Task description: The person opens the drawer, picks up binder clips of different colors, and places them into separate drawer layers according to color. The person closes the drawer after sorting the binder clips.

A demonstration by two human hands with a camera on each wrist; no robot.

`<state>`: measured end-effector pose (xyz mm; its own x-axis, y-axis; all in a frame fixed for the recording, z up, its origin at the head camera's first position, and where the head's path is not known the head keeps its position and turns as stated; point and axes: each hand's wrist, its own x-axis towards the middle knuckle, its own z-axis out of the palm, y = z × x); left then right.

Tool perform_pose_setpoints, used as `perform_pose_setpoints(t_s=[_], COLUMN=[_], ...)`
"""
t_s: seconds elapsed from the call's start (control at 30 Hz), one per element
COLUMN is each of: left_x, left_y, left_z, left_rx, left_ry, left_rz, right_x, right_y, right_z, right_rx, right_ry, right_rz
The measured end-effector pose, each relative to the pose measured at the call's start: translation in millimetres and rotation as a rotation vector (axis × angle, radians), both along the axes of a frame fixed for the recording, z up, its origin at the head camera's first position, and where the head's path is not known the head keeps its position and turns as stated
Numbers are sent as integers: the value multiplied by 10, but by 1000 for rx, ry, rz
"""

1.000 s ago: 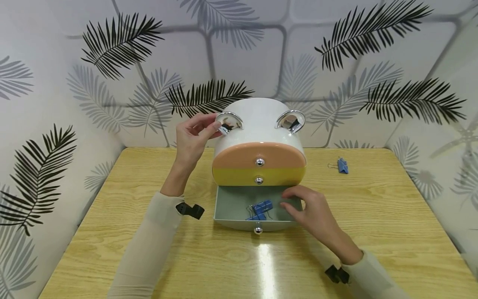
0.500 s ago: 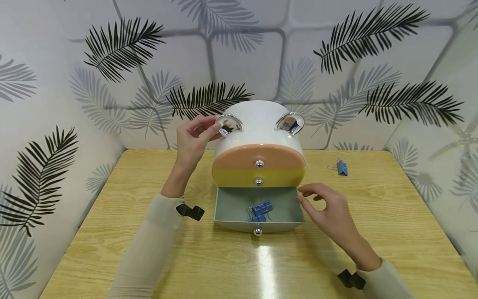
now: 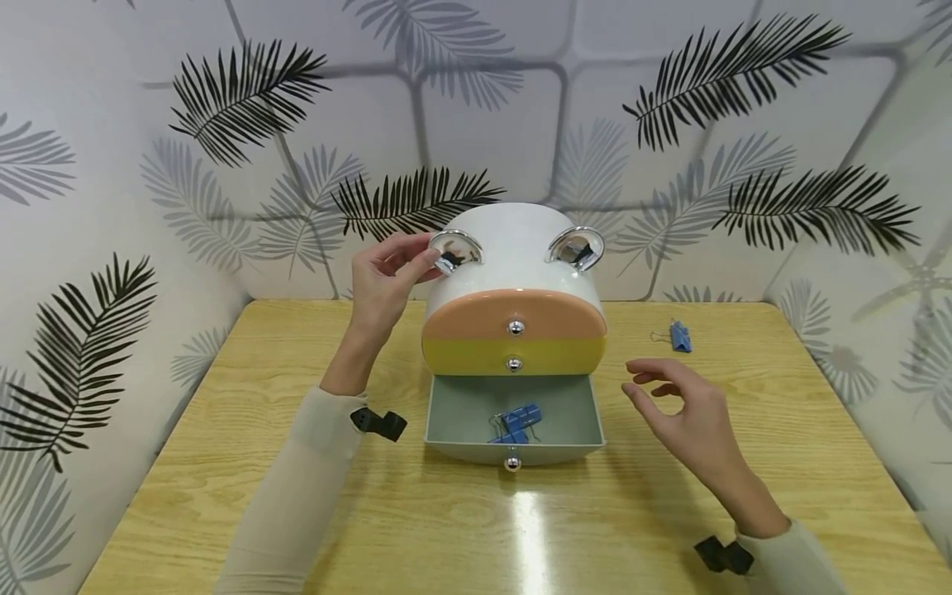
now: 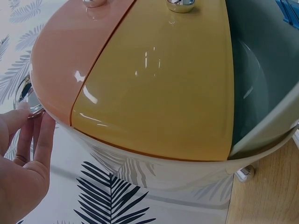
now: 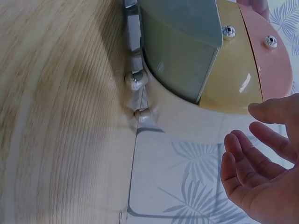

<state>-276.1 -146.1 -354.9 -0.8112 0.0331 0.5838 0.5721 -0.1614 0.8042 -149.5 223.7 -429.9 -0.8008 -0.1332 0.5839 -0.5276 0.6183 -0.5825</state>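
A small white drawer cabinet (image 3: 509,231) with two silver ears stands in the middle of the table. My left hand (image 3: 382,285) pinches its left silver ear (image 3: 457,250) between thumb and fingers, as the left wrist view also shows. The bottom green drawer (image 3: 455,409) is pulled out, and several blue binder clips (image 3: 518,423) lie in it. Above it, the yellow drawer (image 3: 461,355) and the orange drawer (image 3: 472,316) are closed. To the right of the cabinet hovers my right hand (image 3: 692,417), empty, its fingers loosely bent. A lone blue binder clip (image 3: 680,337) lies beyond it.
The wooden table (image 3: 297,479) runs back to a wall (image 3: 491,124) patterned with leaves. More patterned wall closes in the left and right sides.
My right hand has moved out of the green drawer, rightward over the table. The left hand stays at the ear, and the clips in the drawer keep their places.
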Motion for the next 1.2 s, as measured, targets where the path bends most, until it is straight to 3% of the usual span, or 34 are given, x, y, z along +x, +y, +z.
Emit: perform_pose_setpoints(t_s=[0.5, 0.9, 1.2], left_x=[-6, -3, -5], left_y=[1, -6, -2], left_z=[3, -13, -5], left_rx=[-5, 0, 2], left_ry=[3, 1, 5], left_rz=[4, 7, 0], right_x=[-121, -309, -464], right_y=[246, 480, 639], right_z=[-53, -130, -149], right_rx=[-13, 20, 1], right_ry=[12, 28, -46], right_rz=[-69, -133, -173])
